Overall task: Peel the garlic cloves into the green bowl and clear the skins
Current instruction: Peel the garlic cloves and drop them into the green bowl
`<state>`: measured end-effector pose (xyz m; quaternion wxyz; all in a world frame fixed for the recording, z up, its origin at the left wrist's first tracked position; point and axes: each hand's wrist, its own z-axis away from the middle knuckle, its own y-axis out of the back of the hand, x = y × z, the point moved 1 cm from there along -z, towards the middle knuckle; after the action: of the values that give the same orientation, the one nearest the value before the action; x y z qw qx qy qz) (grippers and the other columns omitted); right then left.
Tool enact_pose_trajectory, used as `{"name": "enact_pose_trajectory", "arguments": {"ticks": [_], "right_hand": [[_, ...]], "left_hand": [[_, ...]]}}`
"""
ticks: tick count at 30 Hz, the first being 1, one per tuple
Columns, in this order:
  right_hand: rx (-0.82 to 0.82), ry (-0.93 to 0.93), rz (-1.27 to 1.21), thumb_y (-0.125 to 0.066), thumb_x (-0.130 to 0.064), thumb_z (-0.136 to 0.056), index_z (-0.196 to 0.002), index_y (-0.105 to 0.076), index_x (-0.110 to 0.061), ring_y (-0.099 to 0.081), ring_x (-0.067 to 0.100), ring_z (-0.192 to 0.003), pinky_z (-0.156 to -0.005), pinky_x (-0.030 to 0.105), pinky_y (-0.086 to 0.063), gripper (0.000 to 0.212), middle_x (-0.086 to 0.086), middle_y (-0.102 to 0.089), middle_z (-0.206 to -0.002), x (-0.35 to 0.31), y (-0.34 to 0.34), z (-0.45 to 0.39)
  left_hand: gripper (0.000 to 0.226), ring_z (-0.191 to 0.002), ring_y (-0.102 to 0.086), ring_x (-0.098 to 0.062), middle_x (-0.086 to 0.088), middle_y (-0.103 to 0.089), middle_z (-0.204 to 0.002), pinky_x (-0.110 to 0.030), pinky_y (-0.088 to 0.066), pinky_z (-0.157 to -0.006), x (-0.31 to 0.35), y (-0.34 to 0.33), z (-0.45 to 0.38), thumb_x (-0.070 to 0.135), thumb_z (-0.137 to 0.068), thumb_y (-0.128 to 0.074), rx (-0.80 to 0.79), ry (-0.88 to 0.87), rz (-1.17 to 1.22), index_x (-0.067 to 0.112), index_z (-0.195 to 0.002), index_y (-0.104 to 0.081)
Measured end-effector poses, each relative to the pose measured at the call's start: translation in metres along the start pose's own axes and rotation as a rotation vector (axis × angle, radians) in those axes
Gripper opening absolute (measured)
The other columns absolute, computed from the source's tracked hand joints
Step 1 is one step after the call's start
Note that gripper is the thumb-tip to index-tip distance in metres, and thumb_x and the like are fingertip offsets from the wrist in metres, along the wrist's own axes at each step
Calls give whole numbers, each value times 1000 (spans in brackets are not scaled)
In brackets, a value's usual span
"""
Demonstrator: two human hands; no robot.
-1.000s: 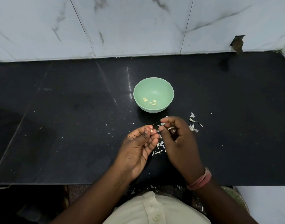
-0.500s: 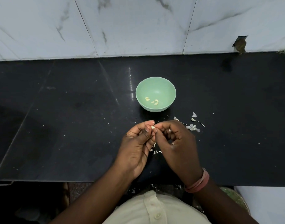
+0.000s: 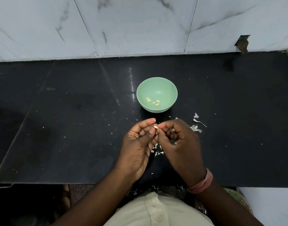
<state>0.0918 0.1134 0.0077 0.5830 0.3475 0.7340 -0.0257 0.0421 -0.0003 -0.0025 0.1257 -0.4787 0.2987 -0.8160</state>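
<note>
On my feed the black counter (image 3: 74, 128) carries the green bowl (image 3: 156, 88) just beyond the grip, with a few peeled cloves (image 3: 153, 101) lying in its near-left bottom, and loose skins (image 3: 195, 126) scattered to the right of the grip and under it. Both hands meet over the counter: my left hand (image 3: 138, 144) and right hand (image 3: 180, 141) each have fingers curled, pinching one small garlic clove (image 3: 155, 127) between their fingertips. Its long axis runs roughly left to right, though I cannot tell which end is the tip, and I can read no writing anywhere.
</note>
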Motion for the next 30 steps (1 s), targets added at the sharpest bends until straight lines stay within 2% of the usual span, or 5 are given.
{"name": "enact_pose_trajectory", "arguments": {"ticks": [5, 12, 19, 24, 30], "right_hand": [[-10, 38, 63, -78, -4, -83, -90, -72, -17, -61, 7, -71, -69, 10, -44, 16, -12, -62, -83, -1, 0, -1], [-17, 60, 109, -77, -6, -84, -93, -73, -18, -60, 6, -72, -70, 9, -43, 15, -11, -61, -85, 2, 1, -2], [-31, 21, 118, -74, -8, -85, -92, -72, -17, -60, 6, -72, -69, 11, -45, 12, -9, -63, -85, 6, -1, -1], [16, 0, 181, -75, -6, -81, -84, -68, -17, -55, 5, -65, -64, 6, -39, 13, -11, -58, -78, 7, -3, -1], [-2, 0, 236, -71, -13, -81, -75, -64, -16, -50, 3, -62, -61, 7, -36, 10, -11, -54, -71, 11, -2, -3]], "left_hand": [[28, -107, -59, -35, -23, -68, -106, -37, -50, -99, -1, 4, -1, 2, -81, -66, 4, 16, 3, 6, -108, -74], [26, -95, -64, -25, -20, -69, -100, -29, -57, -87, -1, 3, -1, 6, -82, -67, -5, 16, 17, 5, -107, -74], [18, -79, -70, -13, -13, -73, -88, -21, -59, -75, 0, 1, -1, 5, -83, -68, 54, 27, -2, 6, -99, -76], [19, -76, -71, -16, -16, -74, -88, -22, -59, -66, -2, -2, 0, 6, -79, -71, 82, 50, -33, 4, -97, -75], [17, -79, -73, -20, -19, -74, -93, -23, -59, -66, -3, 0, 0, -3, -85, -69, 101, 1, -147, -2, -101, -74]]}}
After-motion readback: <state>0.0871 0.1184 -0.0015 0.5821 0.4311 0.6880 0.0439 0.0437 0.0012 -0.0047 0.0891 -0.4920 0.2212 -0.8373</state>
